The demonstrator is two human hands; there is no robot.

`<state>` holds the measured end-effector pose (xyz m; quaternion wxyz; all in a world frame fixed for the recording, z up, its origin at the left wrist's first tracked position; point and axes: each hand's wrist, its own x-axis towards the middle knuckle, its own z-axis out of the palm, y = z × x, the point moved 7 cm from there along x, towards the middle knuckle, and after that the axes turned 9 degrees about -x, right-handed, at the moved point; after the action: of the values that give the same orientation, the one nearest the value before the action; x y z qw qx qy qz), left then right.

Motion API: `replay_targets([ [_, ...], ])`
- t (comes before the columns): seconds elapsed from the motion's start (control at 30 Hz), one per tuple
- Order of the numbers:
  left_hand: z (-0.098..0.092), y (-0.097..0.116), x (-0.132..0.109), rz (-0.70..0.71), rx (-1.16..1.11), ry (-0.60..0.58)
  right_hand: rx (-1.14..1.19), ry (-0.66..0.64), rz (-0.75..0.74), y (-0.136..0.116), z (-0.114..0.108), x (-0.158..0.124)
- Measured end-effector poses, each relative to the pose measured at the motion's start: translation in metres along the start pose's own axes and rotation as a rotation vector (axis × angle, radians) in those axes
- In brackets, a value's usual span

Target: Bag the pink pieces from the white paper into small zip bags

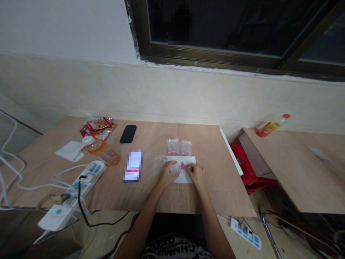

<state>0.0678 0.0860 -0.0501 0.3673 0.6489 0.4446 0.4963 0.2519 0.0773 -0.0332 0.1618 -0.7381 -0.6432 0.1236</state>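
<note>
Quick look down at the bench (212,194), both hands working mid-bench near the front edge. Left hand (168,175) resting on a clear plastic bag (161,164), fingers (172,167) slightly spread and flat, no real grip by the look of it. Right hand (195,174) just beside it at about 3 o'clock, fingers (189,168) bunched and almost closed right at a cluster of pink beads (183,166). No telling from this angle whether those fingers actually have hold of any beads. Beads and bag both on a white sheet (185,176), probably paper, with the two hands nearly touching.

Two small clear bags (179,146) with pinkish contents at 12 o'clock from the hands, side by side and just past the white sheet. Further round at 9 o'clock, a pixelated, unreadable flat object (133,165), then a clear cup with orange contents (104,153). Black phone (128,133) at about 10 o'clock, snack packets (98,128) beyond it, white napkin (70,150) near the bench's far left side. White power strip (90,174) at the bench's left front, cables trailing off the edge. Red plastic stool (248,165) at 3 o'clock, and an orange-capped bottle (272,126) on a second bench (293,169) past it.
</note>
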Motion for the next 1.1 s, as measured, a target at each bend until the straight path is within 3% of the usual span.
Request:
replay_targets([
  [0.43,-0.001,0.002,0.0,-0.022,0.005,0.006,0.049,0.025,-0.007,0.002,-0.001,0.0],
  [0.77,0.0,0.002,0.0,-0.043,-0.006,-0.01,0.239,0.003,0.008,-0.004,0.008,0.0],
  [1.1,0.0,0.004,0.001,-0.046,-0.003,-0.013,0.479,-0.116,-0.141,-0.023,0.025,0.0],
])
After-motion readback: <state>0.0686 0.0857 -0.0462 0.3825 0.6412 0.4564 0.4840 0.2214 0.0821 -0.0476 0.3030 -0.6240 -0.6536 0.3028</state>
